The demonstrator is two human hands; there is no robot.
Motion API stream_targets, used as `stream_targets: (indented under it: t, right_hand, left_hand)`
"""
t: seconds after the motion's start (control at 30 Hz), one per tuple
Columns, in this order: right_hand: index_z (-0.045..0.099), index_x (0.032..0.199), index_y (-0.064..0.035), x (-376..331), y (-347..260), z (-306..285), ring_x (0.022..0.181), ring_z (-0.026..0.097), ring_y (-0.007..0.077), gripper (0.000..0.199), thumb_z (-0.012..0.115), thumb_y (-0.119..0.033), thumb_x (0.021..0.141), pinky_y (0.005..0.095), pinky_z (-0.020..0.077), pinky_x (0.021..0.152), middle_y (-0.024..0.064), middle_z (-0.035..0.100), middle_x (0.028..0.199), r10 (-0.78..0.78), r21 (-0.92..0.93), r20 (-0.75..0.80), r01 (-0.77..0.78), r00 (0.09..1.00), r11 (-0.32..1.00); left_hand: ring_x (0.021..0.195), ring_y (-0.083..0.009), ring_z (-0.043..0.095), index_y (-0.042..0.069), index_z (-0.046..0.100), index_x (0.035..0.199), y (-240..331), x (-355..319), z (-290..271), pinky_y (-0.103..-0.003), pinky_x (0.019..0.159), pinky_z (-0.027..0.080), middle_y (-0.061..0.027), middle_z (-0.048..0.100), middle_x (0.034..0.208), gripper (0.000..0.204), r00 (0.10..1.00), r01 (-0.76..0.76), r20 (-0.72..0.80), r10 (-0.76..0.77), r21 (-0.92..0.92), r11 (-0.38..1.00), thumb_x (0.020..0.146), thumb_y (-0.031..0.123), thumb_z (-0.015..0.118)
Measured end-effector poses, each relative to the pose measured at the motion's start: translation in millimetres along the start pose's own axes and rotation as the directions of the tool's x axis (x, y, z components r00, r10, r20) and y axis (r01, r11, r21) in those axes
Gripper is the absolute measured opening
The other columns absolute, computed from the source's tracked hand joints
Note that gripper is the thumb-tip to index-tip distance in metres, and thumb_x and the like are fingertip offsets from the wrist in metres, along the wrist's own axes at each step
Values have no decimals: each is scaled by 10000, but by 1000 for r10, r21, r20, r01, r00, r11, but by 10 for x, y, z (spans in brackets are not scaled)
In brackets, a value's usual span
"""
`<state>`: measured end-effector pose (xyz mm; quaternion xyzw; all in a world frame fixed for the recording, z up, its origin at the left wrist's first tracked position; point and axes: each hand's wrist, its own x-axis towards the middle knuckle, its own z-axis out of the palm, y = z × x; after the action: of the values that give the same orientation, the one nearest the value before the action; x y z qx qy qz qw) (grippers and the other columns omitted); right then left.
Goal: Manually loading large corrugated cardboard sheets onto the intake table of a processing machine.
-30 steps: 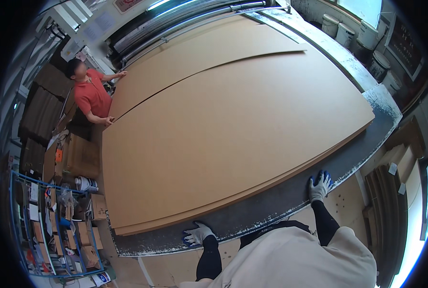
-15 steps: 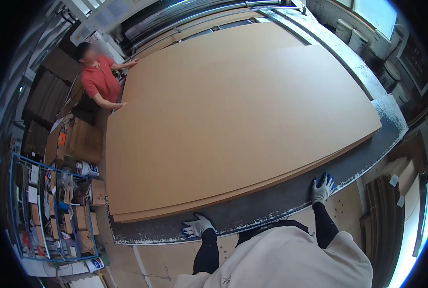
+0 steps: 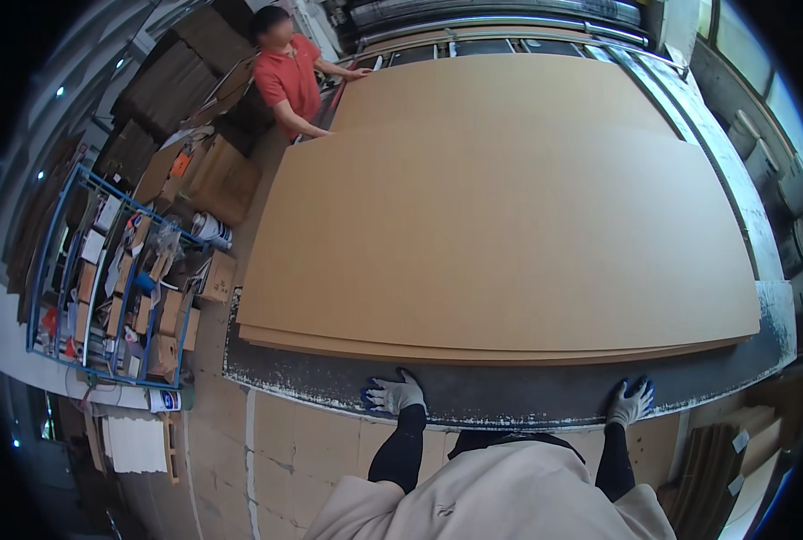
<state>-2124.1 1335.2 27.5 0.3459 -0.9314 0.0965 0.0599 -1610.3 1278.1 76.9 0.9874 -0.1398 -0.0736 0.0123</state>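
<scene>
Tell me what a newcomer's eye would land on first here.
Probably the broad tan cardboard sheets, stacked across the middle of the dark table. Next, the person's gloved left hand and right hand, spread on the table's near edge. Then a co-worker in red at upper left, and a cluttered blue rack at far left.

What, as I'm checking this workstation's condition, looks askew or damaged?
The dark table looks worn: its near edge is ragged and white-flecked, as if the surface has chipped. The stacked cardboard sheets on it look slightly askew, their edges stepped rather than flush along the near side.
</scene>
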Motion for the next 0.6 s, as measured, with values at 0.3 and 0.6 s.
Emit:
stream_targets:
  t: [0.3, 0.6]
  right_hand:
    - [418, 1424, -123, 18, -32, -50, 1388, 301, 311, 674, 568, -479, 872, 467, 165, 1156, 113, 372, 1492, 10, -20, 29, -10, 1000, 1000]
    - [421, 1420, -125, 11, -47, -41, 1383, 303, 319, 661, 587, -444, 866, 476, 168, 1153, 128, 379, 1482, -11, 12, 19, 11, 1000, 1000]
  left_hand:
    - [1451, -415, 86, 75, 230, 1504, -34, 9, 26, -577, 1141, 32, -282, 156, 1544, 856, 1000, 1, 27, -1, -18, 1000, 872, 608, 454]
    - [1453, -416, 81, 66, 207, 1509, -72, 61, 116, -587, 1135, 15, -298, 138, 1541, 869, 1000, -9, -2, 9, -25, 1000, 875, 611, 445]
